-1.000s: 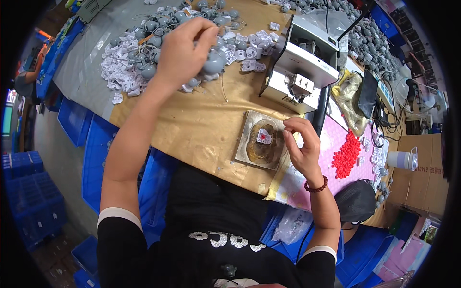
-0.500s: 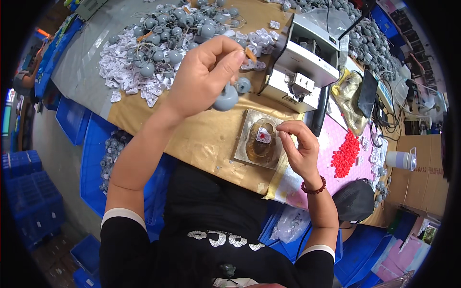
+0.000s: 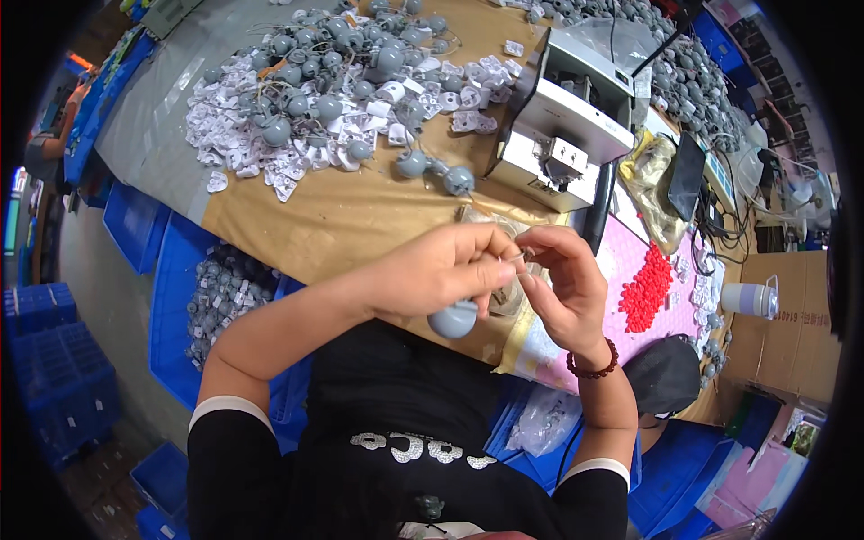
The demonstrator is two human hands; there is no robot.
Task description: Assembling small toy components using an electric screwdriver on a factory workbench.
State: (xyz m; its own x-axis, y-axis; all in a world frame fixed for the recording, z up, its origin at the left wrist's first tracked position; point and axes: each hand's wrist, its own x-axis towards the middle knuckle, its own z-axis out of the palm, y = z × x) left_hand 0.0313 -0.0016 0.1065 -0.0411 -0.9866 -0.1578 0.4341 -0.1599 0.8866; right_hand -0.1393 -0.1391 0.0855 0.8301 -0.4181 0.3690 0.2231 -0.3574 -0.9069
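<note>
Over the metal fixture block [image 3: 475, 216], my two hands meet at the fingertips. My left hand [image 3: 441, 270] is closed, pinching the wire of a round grey plastic housing [image 3: 454, 319], which hangs below its fingers. The thumb and forefinger of my right hand [image 3: 569, 283] are pressed together at a thin wire end [image 3: 518, 256] between the hands. My hands hide most of the block. Just beyond it, two grey balls, one on the left [image 3: 411, 163] and one on the right [image 3: 458, 180], lie on the brown table covering.
A heap of grey balls [image 3: 387, 59] with white plastic pieces [image 3: 216, 126] covers the table's far left. A white and black bench machine [image 3: 567, 117] stands beyond the block. Red small parts [image 3: 645, 292] lie on a pink mat at the right, near a white cup [image 3: 750, 300].
My left hand has come down and right from near the heap, bringing a grey housing to my right hand. My right hand's fingers have moved slightly left to meet it. Two grey balls now show.
</note>
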